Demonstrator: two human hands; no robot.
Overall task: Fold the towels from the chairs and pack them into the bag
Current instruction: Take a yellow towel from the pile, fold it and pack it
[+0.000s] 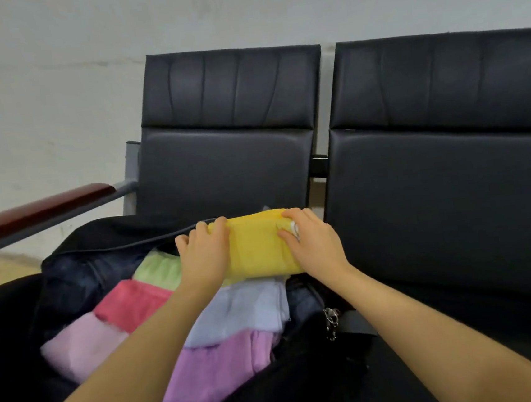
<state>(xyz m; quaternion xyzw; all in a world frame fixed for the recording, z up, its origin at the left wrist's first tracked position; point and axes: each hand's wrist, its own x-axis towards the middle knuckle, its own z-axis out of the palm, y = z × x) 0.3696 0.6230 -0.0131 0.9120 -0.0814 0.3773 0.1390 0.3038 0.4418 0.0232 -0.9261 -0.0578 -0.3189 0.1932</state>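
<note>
Folded yellow towel (pixel 255 247) sits at the far end of the open black bag (pixel 79 267), atop the other towels, approx. frame centre. Left hand (pixel 206 255) lies on its 9 o'clock end w/ fingers curled over the far edge; right hand (pixel 313 241) lies on its 3 o'clock end, fingers bent over the top, thumb on the near face. Both hands press/hold the towel between them. Just at 8 o'clock of it: green towel (pixel 159 271), then red towel (pixel 131 303) and pale pink towel (pixel 80 346). At 6 o'clock: white-lilac towel (pixel 242 306), then purple towel (pixel 215 367). Metal clip (pixel 331 321) hangs at the bag's 3 o'clock side. Bag rests on the left black chair (pixel 222 140); a second chair (pixel 447 151) stands at 3 o'clock. Wooden armrest (pixel 38 211) at 9 o'clock.
</note>
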